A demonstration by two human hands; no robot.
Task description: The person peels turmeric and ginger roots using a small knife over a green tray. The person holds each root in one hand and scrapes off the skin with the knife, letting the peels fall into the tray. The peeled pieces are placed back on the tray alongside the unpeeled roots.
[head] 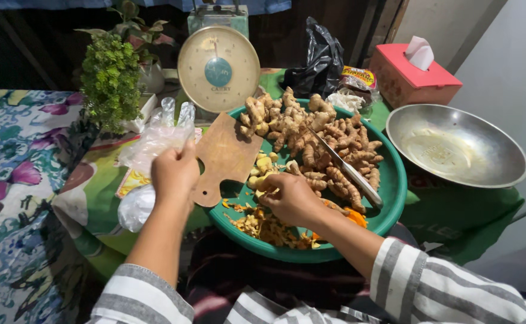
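Left hand [175,174] up at the rim of the round green plastic basin [395,186], fingers pinched on a clear crinkled plastic bag [155,141], right beside the small brown wooden cutting board [224,156] leaning into the basin. Right hand [290,198] is down inside, fingers curled around peeled yellow root pieces [262,171]. Behind it, a heap of knobbly tan turmeric roots [311,135] with a steel-bladed knife [347,171] lying across. Peelings [263,227] litter the near side.
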